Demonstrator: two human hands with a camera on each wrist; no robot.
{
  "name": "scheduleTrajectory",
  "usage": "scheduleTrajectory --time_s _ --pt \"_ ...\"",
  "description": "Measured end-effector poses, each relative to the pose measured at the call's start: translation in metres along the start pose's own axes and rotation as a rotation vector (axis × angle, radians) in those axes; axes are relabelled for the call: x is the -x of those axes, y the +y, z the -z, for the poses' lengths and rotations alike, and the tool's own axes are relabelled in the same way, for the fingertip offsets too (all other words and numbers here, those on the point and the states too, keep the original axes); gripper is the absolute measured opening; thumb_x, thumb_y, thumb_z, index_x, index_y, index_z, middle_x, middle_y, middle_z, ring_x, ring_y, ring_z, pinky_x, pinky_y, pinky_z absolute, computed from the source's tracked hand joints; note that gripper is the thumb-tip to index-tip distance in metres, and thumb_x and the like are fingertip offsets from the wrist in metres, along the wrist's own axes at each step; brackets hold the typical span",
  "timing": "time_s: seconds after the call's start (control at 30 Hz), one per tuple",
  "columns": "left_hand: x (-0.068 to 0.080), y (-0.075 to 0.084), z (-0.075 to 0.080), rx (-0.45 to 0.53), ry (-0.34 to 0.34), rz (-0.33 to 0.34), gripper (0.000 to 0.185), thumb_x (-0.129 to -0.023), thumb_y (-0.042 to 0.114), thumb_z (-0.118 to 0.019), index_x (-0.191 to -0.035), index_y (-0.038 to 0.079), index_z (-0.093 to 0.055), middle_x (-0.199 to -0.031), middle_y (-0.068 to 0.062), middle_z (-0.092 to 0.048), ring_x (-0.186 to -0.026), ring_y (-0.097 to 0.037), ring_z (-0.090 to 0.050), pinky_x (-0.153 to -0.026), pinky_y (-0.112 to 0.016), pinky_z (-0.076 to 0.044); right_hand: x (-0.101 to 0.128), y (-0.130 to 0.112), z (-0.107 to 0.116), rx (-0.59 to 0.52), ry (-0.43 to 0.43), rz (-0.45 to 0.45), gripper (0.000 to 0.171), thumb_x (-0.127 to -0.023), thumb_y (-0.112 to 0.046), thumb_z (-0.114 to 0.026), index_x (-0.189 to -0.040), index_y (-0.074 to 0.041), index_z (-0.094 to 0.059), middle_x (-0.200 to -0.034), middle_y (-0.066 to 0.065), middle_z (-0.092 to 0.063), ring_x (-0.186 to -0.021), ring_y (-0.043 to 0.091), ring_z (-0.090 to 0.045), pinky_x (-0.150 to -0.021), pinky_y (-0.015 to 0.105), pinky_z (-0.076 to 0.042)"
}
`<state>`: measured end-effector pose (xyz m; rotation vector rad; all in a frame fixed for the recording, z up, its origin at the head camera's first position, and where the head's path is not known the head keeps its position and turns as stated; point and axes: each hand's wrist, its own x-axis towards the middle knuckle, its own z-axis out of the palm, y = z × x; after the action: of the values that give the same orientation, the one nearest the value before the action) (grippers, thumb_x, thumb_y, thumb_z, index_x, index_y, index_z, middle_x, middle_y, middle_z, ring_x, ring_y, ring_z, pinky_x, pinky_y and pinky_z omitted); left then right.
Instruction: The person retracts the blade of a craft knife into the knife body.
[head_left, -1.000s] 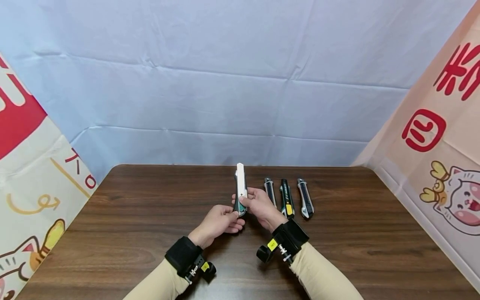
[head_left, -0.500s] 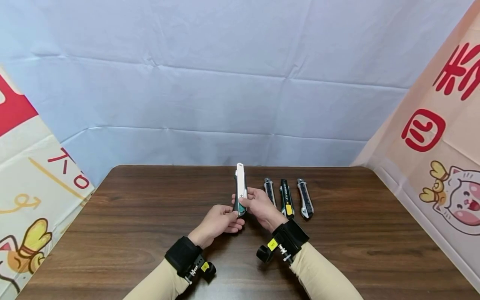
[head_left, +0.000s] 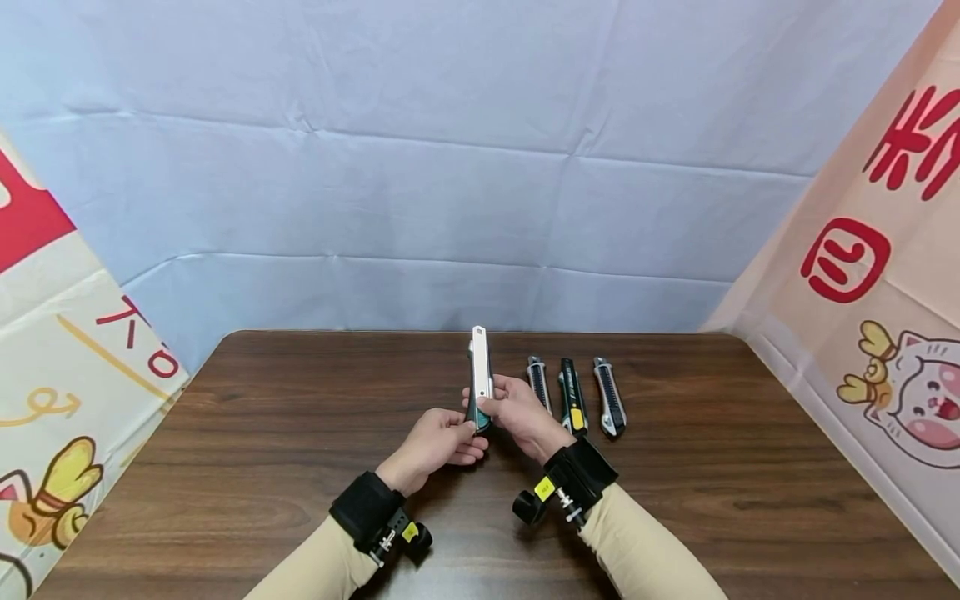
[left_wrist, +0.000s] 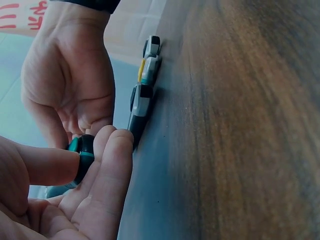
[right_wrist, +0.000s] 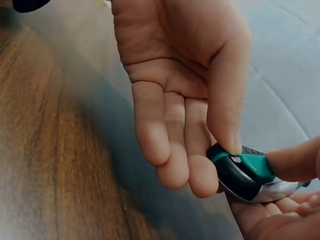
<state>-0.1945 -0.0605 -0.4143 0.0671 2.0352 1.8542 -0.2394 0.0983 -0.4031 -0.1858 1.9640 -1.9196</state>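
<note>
Both hands hold one utility knife [head_left: 481, 362] above the table's middle, its pale metal strip pointing away and its black-and-green end towards the person. The left hand [head_left: 430, 443] pinches that near end between thumb and fingers; its other fingers stretch out beneath. Farther along the body, the right hand [head_left: 525, 419] grips the knife from the right, thumb on top. The right wrist view shows that thumb against a green slider [right_wrist: 257, 168] on the handle. In the left wrist view only the rounded end of the knife [left_wrist: 86, 159] shows, the rest hidden by fingers.
Right of the hands, three more utility knives lie side by side: a grey-black one [head_left: 538, 382], a black-green one with a yellow slider [head_left: 572, 392] and another grey-black one [head_left: 611, 397]. The brown wooden table [head_left: 300, 400] ends at a pale blue cloth [head_left: 375, 208].
Hands and knife stay nearly still. The printed cloth at the left has shifted outward since the first frame.
</note>
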Motion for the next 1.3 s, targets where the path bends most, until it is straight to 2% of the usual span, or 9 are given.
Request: scheduleTrajectory --time_s 0.17,0.3,0.43,0.57,0.8,1.1,1.3 --pt "0.001 0.003 -0.002 -0.002 0.002 0.001 0.030 -0.101 0.010 -0.049 -0.118 -0.011 -0.060 -0.095 -0.016 -0.073 -0.075 -0.010 -0.070 -0.074 -0.028 -0.061 0.002 -0.001 0.001 0.007 0.008 -0.010 0.043 -0.098 0.003 -0.048 -0.141 0.005 -0.041 -0.134 0.026 -0.057 -0.124 0.034 -0.057 -0.093 0.031 -0.054" --pt "0.002 0.005 -0.003 -0.014 -0.024 -0.006 0.030 -0.101 0.012 -0.049 -0.118 -0.010 -0.060 -0.098 -0.019 -0.073 -0.076 -0.012 -0.071 -0.075 -0.029 -0.061 0.006 -0.003 0.003 0.084 0.028 -0.024 0.045 -0.098 0.000 -0.050 -0.142 0.005 -0.041 -0.133 0.024 -0.059 -0.121 0.029 -0.059 -0.093 0.033 -0.053" --pt "0.004 0.007 -0.004 -0.026 -0.048 0.000 0.030 -0.102 0.013 -0.048 -0.117 -0.010 -0.060 -0.100 -0.021 -0.072 -0.077 -0.013 -0.071 -0.074 -0.029 -0.061 0.009 -0.007 0.008 0.196 0.051 -0.039 0.043 -0.098 -0.005 -0.054 -0.139 0.004 -0.045 -0.124 0.021 -0.065 -0.105 0.021 -0.065 -0.086 0.033 -0.055" --pt "0.003 0.008 -0.005 -0.032 -0.060 0.005 0.030 -0.102 0.013 -0.048 -0.118 -0.009 -0.060 -0.102 -0.023 -0.072 -0.078 -0.016 -0.072 -0.073 -0.030 -0.061 0.012 -0.010 0.012 0.240 0.081 -0.055 0.041 -0.097 -0.010 -0.059 -0.134 0.003 -0.051 -0.111 0.018 -0.068 -0.085 0.013 -0.066 -0.080 0.034 -0.059" --pt "0.001 0.010 -0.005 -0.089 -0.058 -0.019 0.029 -0.101 0.011 -0.050 -0.120 -0.008 -0.061 -0.106 -0.025 -0.070 -0.084 -0.022 -0.072 -0.076 -0.032 -0.061 0.017 -0.012 0.021 0.297 0.113 -0.077 0.034 -0.095 -0.014 -0.062 -0.124 0.005 -0.057 -0.104 0.017 -0.071 -0.078 0.014 -0.067 -0.079 0.037 -0.060" --pt "0.002 0.008 0.001 -0.119 -0.047 -0.016 0.031 -0.100 0.011 -0.051 -0.125 -0.007 -0.059 -0.108 -0.021 -0.071 -0.086 -0.022 -0.071 -0.078 -0.034 -0.061 0.016 -0.013 0.026 0.522 0.190 -0.129 0.030 -0.091 -0.021 -0.069 -0.112 -0.001 -0.064 -0.091 0.010 -0.069 -0.073 0.014 -0.067 -0.074 0.034 -0.060" --pt "0.005 0.007 0.002 -0.137 -0.045 -0.035 0.031 -0.101 0.011 -0.051 -0.126 -0.006 -0.058 -0.109 -0.021 -0.070 -0.089 -0.026 -0.070 -0.079 -0.036 -0.061 0.016 -0.015 0.020 0.724 0.216 -0.145 0.034 -0.089 -0.028 -0.072 -0.112 -0.003 -0.067 -0.084 0.006 -0.070 -0.064 0.014 -0.064 -0.058 0.026 -0.052"
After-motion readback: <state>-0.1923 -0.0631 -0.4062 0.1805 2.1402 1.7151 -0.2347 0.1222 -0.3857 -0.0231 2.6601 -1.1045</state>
